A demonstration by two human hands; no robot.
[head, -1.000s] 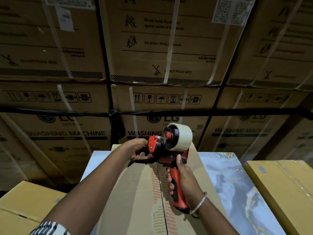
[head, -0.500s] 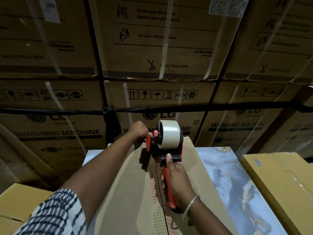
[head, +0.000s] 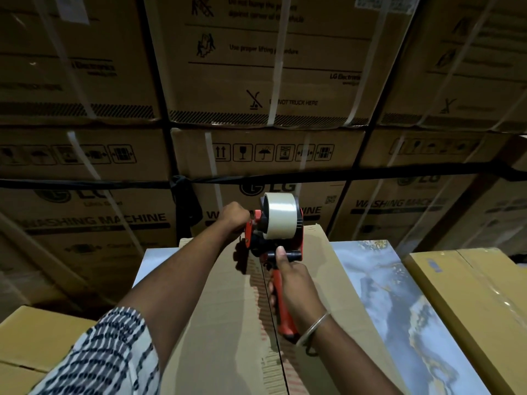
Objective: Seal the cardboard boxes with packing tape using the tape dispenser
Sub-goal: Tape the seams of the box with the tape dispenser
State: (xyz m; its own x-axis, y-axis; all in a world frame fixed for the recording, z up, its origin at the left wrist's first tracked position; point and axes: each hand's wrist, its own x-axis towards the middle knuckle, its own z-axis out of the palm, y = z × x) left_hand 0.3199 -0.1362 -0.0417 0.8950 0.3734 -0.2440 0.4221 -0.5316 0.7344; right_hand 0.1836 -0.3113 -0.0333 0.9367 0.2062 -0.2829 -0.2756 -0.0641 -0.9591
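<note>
Stacked brown washing-machine cartons (head: 265, 81) fill the background, printed with handling icons and strapped with pale bands; 1 black strap (head: 370, 173) runs horizontally across them. Lighting is dim.

Foreground: long brown cardboard box (head: 228, 309) lies lengthwise away from the camera on a marble-patterned white-and-blue tabletop (head: 399, 295). Its centre flap seam (head: 273, 323) runs down the middle, with torn corrugated strips showing along both sides of it.

Red-and-black handheld tape dispenser (head: 271, 238) sits at the far end of that box, over the seam, loaded with 1 roll of clear packing tape (head: 281, 215) facing up and toward the camera. Whether the dispenser's front edge touches the cardboard: cannot tell, it's hidden behind the roll and frame.

Right hand (head: 293, 283): fingers wrapped around the red pistol handle, thumb up against the black crossbar just below the roll. Thin metal bangle (head: 313, 327) on that wrist.

Left hand (head: 233, 216): at the far edge of the box, just left of the dispenser, fingers curled and touching the dispenser's red side plate. Looks like a pinch on something at the front, likely the tape end, but the fingertips are hidden, so exact hold is unclear. Black-and-white patterned sleeve (head: 108, 357) on that arm.

2 yellow-tan cardboard boxes flank the table: 1 at lower left (head: 37, 337), 1 at right (head: 470, 303) with glossy tape already along its top.
</note>
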